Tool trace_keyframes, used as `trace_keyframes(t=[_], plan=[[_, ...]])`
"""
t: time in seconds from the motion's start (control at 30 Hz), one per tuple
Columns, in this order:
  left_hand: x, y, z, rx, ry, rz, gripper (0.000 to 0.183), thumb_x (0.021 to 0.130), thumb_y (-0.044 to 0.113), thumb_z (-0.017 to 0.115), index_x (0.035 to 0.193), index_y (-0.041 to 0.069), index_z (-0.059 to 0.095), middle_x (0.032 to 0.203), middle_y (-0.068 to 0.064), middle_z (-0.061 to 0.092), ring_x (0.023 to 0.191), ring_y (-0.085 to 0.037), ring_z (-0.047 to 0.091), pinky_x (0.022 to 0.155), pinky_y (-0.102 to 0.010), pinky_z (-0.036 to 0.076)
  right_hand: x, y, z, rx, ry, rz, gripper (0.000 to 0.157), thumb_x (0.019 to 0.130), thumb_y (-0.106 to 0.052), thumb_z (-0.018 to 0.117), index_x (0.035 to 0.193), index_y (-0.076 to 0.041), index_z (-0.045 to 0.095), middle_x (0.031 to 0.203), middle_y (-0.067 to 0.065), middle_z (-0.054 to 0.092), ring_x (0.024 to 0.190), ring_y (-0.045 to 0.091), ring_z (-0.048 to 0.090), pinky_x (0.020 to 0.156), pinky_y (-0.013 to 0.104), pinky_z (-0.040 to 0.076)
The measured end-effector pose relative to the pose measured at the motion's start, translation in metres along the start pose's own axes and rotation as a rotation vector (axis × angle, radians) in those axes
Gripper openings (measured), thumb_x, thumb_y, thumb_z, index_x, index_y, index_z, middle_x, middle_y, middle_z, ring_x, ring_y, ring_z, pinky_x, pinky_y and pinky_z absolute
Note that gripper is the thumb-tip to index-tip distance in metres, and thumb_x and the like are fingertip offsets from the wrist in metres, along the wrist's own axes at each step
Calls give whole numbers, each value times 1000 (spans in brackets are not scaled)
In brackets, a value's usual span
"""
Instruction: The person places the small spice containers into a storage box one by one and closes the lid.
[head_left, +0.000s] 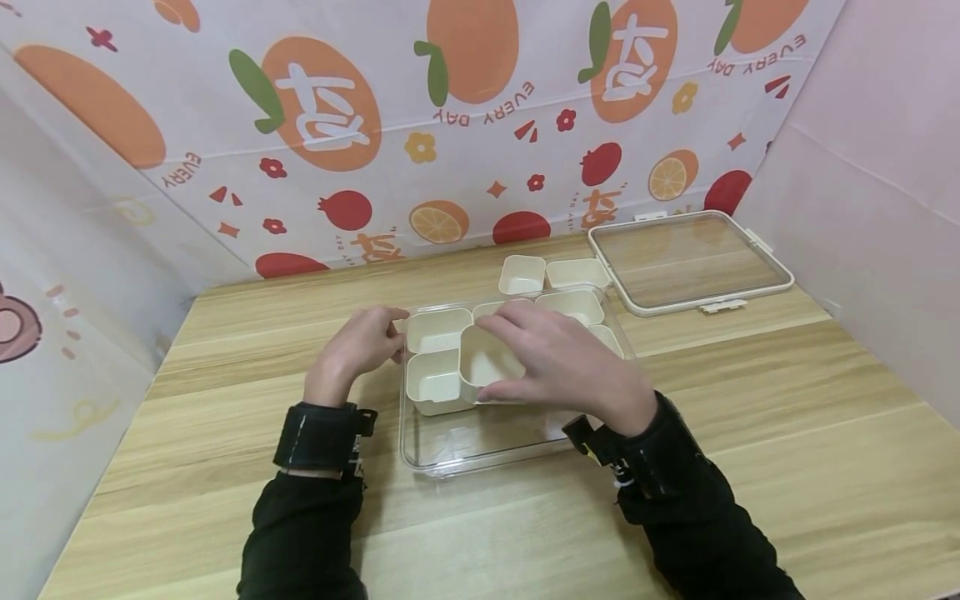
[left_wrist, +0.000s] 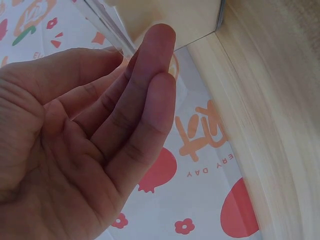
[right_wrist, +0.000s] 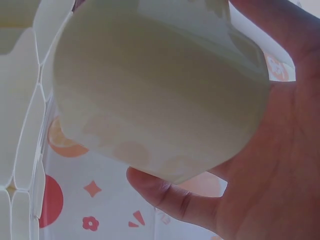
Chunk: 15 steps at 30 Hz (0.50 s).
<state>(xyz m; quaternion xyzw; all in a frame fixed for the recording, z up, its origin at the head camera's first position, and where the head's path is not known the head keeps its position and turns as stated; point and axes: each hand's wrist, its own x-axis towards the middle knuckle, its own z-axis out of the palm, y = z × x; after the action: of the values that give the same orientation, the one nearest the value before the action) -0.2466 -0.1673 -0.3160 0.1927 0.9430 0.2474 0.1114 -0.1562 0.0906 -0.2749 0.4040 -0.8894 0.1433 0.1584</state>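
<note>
My right hand (head_left: 566,367) grips a small cream plastic bin (head_left: 487,362) by its sides, thumb on the near side and fingers over the far side. In the right wrist view the bin (right_wrist: 160,95) fills much of the picture. It is held over a clear tray (head_left: 480,442), in which several like bins (head_left: 437,383) sit in rows; the right hand partly covers them. My left hand (head_left: 360,346) is at the tray's left edge. Its fingers (left_wrist: 157,105), loosely bent, touch the tray's outer wall in the left wrist view.
Two more cream bins (head_left: 522,275) stand behind the tray. A clear lid with a pale frame and side clips (head_left: 690,300) lies at the back right. Behind the wooden table (head_left: 247,400) hangs a fruit-print cloth (head_left: 480,158). Pale walls rise on both sides.
</note>
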Motion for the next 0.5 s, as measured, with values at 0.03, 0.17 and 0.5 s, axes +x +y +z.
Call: trace_keyframes(t=[0.03, 0.17, 0.5], plan=[[0, 0, 0, -1, 0, 0, 45, 83, -3, 45, 127, -10, 41, 68, -9, 64, 67, -20, 60, 51, -30, 32, 1, -1, 1, -1, -3, -3, 69, 74, -52, 66, 122, -5, 51, 108, 7, 55, 96, 15, 49, 76, 33, 49], [0, 0, -1, 0, 5, 2, 45, 82, -3, 44, 126, -10, 42, 67, -9, 64, 67, -20, 60, 51, -30, 32, 3, -6, 6, -9, -9, -33, 68, 74, -53, 65, 120, -5, 52, 104, 6, 55, 89, 14, 48, 69, 29, 49], [1, 0, 0, -3, 21, 18, 45, 80, -3, 45, 125, -11, 43, 64, -9, 63, 65, -21, 60, 49, -30, 31, 9, -19, 16, -47, -67, -48, 69, 74, -58, 61, 122, -8, 51, 103, 3, 55, 85, 12, 48, 63, 28, 47]])
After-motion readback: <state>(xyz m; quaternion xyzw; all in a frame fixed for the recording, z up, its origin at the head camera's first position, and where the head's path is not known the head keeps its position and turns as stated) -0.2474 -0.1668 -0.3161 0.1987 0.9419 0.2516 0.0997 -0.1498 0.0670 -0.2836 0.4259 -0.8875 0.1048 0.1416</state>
